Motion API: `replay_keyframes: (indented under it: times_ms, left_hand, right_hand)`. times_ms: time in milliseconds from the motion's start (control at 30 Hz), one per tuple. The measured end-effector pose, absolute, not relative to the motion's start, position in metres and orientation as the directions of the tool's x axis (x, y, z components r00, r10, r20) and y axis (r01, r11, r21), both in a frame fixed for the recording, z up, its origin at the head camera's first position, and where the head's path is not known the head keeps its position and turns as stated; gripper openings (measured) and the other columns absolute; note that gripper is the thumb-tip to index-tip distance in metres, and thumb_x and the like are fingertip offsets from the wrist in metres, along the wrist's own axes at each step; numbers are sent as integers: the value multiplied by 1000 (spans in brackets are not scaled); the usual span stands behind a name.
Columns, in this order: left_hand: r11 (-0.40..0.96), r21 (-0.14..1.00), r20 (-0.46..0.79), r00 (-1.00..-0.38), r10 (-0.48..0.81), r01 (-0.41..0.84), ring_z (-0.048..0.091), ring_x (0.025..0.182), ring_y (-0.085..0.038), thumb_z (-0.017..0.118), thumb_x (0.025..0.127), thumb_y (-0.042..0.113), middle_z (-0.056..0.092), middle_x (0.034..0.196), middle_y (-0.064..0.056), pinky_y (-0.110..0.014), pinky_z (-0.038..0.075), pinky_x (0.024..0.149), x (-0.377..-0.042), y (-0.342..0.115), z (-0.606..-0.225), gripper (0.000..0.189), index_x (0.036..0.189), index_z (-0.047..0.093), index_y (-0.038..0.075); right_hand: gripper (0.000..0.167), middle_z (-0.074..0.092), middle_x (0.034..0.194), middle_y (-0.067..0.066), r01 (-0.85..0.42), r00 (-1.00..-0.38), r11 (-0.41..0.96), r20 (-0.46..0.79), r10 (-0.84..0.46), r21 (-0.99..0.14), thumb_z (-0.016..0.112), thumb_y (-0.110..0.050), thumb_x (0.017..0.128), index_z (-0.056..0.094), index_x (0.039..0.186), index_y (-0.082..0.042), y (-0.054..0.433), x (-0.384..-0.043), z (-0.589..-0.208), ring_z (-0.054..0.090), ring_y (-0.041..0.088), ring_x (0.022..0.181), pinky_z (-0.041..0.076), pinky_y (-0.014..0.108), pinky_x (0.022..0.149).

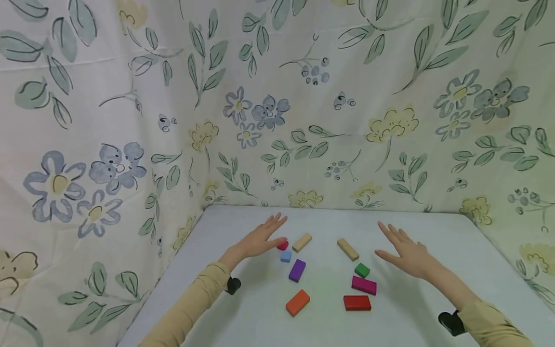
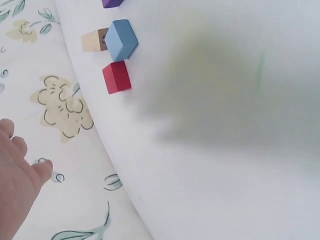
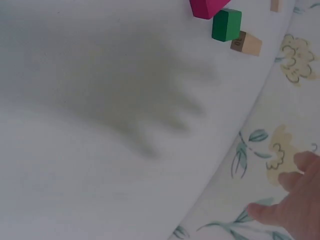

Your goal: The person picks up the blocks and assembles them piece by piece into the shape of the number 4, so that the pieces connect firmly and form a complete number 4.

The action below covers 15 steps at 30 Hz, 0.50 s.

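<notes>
My left hand (image 1: 257, 241) hovers above the table with fingers spread and straight, nothing in it. Nearest to it are a small red block (image 1: 283, 246), partly hidden behind the thumb, and a light blue block (image 1: 285, 256). On the other side my right hand (image 1: 407, 253) is also raised and spread, holding nothing. A green block (image 1: 362, 270) and a tan wooden block (image 1: 348, 249) lie closest to it. In the left wrist view the red block (image 2: 116, 77) sits beside the blue block (image 2: 121, 40). The right wrist view shows the green block (image 3: 226, 25) near the magenta one.
Between the hands lie another tan block (image 1: 302, 242), a purple block (image 1: 297, 271), an orange block (image 1: 297, 302), a magenta block (image 1: 363, 285) and a red oblong block (image 1: 357, 303). A floral curtain (image 1: 303, 164) hangs along the far edge and sides of the white table (image 1: 323, 327).
</notes>
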<state>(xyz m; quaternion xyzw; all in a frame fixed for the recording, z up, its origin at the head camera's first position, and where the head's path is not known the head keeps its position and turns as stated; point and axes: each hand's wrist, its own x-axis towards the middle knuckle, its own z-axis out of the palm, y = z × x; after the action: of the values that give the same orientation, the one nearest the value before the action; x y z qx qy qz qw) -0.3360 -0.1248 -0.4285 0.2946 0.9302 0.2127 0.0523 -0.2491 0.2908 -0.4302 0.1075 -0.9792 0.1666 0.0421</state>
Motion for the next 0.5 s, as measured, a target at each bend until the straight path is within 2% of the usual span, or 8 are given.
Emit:
replay_keyframes:
  times_ms: [233, 400, 500]
  left_hand:
    - [686, 483, -19, -777, 629, 544, 4, 148, -20, 46, 92, 59, 5, 161, 7, -56, 17, 114, -328, -116, -428, 72, 151, 11, 38]
    - [623, 534, -39, -719, 693, 571, 9, 148, -20, 50, 92, 55, 9, 161, 5, -53, 20, 114, -322, -108, -430, 73, 152, 15, 34]
    - [588, 560, -48, -685, 727, 584, 13, 148, -17, 54, 91, 52, 11, 161, 5, -50, 24, 114, -319, -104, -431, 73, 152, 18, 32]
  right_hand:
    - [83, 33, 150, 24, -332, -943, 872, 118, -310, -361, 57, -58, 86, 21, 152, -21, 280, -244, -425, 32, 51, 133, 27, 76, 92]
    - [78, 45, 144, 17, -435, -898, 810, 117, -425, -392, 62, -52, 86, 32, 149, -18, 272, -243, -426, 48, 40, 126, 46, 55, 92]
    - [72, 55, 136, 13, -499, -862, 780, 124, -492, -378, 64, -47, 85, 40, 145, -15, 268, -243, -427, 57, 32, 118, 52, 42, 88]
